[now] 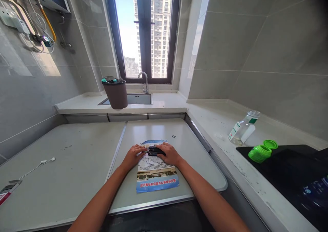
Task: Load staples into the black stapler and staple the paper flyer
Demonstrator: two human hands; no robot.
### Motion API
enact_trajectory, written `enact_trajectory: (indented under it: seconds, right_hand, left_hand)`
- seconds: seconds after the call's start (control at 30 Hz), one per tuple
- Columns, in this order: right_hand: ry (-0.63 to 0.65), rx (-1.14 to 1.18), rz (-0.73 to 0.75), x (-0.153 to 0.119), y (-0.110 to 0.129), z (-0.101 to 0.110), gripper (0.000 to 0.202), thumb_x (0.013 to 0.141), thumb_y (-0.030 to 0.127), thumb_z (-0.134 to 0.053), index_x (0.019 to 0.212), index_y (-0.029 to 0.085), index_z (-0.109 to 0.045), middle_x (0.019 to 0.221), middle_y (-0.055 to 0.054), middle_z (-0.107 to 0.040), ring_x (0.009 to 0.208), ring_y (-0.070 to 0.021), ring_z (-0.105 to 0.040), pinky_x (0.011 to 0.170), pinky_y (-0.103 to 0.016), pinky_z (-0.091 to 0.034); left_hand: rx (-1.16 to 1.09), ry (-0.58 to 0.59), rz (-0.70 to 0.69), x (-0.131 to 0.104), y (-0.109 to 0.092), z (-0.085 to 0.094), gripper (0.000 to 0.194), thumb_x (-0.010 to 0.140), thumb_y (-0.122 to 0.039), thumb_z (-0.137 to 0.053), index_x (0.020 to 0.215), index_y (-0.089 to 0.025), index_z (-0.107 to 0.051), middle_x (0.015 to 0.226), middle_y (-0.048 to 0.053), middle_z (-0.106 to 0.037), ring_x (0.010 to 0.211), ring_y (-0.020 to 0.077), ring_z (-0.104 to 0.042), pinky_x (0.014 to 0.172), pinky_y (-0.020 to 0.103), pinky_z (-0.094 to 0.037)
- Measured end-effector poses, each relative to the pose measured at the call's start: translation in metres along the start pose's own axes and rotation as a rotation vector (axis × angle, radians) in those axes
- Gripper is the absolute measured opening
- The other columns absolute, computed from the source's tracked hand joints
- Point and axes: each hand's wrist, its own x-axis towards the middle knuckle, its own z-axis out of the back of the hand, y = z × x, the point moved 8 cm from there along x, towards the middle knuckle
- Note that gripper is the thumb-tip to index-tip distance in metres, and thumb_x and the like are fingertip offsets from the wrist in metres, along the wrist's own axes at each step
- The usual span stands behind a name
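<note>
A printed leaflet point(157, 175) with a blue lower band and red lettering lies flat on the pale folding table point(143, 126). Over its upper part is a small black stapler point(155, 150). My right hand point(168, 153) is closed around the stapler's right end. From the other side, my left hand point(134, 155) reaches to the left edge of the leaflet, its fingertips pressed together by the stapler's left tip; whatever they pinch is too small to make out. Two tiny metallic strips point(174, 136) rest on the table beyond my right hand.
On the left panel lie a white cable point(36, 171) and a red-and-white packet point(7, 192). A dark bin point(116, 93) stands by the sink point(139, 98). The right counter holds a clear bottle point(241, 129), a green container point(260, 153) and a black hob point(287, 177).
</note>
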Motion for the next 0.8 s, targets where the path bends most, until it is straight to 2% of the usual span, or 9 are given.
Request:
enact_trajectory:
  seconds: [0.4,0.57,0.8]
  right_hand:
    - [0.022,0.019,-0.035,0.0002,-0.0018,-0.0008,0.041,0.099,0.033,-0.069,0.137,0.022,-0.062,0.122,-0.012,-0.076,0.109,-0.0289,-0.067,0.097,-0.045,-0.055]
    - [0.024,0.021,-0.045,0.0002,-0.0028,-0.001,0.042,0.098,0.033,-0.07,0.137,0.021,-0.062,0.118,-0.012,-0.077,0.108,-0.0287,-0.067,0.096,-0.044,-0.055]
    - [0.005,0.058,-0.043,0.0004,-0.0038,-0.001,0.042,0.098,0.034,-0.071,0.138,0.021,-0.063,0.123,-0.012,-0.076,0.11,-0.0292,-0.067,0.098,-0.046,-0.055]
  left_hand:
    - [-0.091,0.106,0.099,0.0054,-0.001,-0.0048,0.017,0.1,-0.024,-0.059,0.11,-0.022,-0.072,0.113,0.009,-0.074,0.107,0.0255,-0.062,0.097,0.042,-0.051]
    - [-0.127,0.139,0.117,0.0063,-0.0038,-0.0063,0.015,0.1,-0.023,-0.057,0.11,-0.022,-0.069,0.117,0.009,-0.072,0.111,0.0263,-0.061,0.1,0.043,-0.049]
    - [-0.124,0.143,0.133,0.0068,-0.002,-0.0066,0.014,0.099,-0.027,-0.061,0.108,-0.022,-0.07,0.115,0.009,-0.072,0.111,0.0273,-0.061,0.101,0.044,-0.048]
